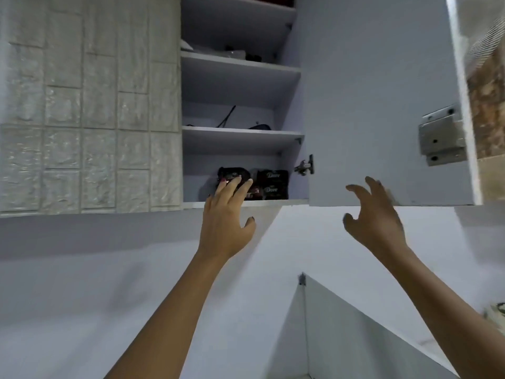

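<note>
The left hand is raised to the lowest compartment of an open wall cabinet. Its fingers are stretched nearly straight and kept close together, with the thumb spread out to the side, and nothing is gripped by it. The fingertips are seen over the front of a dark Dove chocolate bag. Whether the bag is actually touched or only overlapped cannot be settled from this angle. Just to the right of those fingertips, a second Dove bag is stood against the first on the same cabinet floor.

The right hand is held well apart from the left, at about the same height. Its fingers are spread wide and loosely curved, and nothing is held in it. It is seen in front of the lower edge of the swung-open cabinet door, and its outline is slightly blurred.

Between the two hands, and a little above them, a metal hinge is fixed where the door meets the cabinet side. Above the left hand, a white shelf carries some dark, cable-like items. To the left of the left hand, the wall is covered by a white brick-pattern panel. Above and to the right of the right hand, a metal plate is mounted on the door.
</note>
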`<state>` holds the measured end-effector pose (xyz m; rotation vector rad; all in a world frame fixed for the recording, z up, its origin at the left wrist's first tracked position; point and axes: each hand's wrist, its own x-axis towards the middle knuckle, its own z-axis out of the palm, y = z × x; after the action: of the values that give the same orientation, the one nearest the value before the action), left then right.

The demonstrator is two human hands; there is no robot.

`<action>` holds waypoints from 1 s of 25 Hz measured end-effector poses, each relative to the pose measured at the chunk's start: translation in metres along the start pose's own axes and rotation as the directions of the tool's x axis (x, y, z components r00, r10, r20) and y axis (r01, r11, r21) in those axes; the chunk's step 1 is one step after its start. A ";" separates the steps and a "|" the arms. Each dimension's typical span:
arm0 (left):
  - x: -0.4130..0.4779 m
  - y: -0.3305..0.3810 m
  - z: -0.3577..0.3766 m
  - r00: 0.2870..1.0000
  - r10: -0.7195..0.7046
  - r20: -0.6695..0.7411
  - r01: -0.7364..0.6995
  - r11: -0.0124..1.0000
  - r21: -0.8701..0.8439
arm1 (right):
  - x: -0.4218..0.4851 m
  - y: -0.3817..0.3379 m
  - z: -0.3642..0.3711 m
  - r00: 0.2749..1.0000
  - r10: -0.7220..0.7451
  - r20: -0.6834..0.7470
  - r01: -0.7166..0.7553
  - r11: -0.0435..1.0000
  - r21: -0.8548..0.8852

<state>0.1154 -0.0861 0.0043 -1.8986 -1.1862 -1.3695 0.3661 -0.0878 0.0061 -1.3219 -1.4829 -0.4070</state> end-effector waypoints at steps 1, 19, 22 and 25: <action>-0.001 -0.014 -0.005 1.000 -0.012 0.004 0.011 1.000 0.026 | 0.001 -0.016 0.014 0.999 0.007 0.044 -0.013 0.988 0.157; -0.016 -0.227 -0.042 0.997 -0.068 -0.039 0.075 0.974 0.215 | 0.058 -0.270 0.273 0.838 -0.175 0.517 -0.458 0.290 0.840; -0.019 -0.215 -0.046 0.996 -0.062 -0.064 0.075 0.971 0.227 | 0.047 -0.264 0.241 0.831 -0.126 0.541 -0.529 0.118 0.840; -0.023 -0.178 -0.062 0.992 -0.015 -0.126 0.044 0.971 0.235 | 0.017 -0.252 0.188 0.882 -0.198 0.427 -0.436 -0.003 0.900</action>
<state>-0.0716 -0.0573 -0.0097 -1.6127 -1.2598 -1.2772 0.0628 -0.0123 0.0425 -0.2126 -1.3929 1.1373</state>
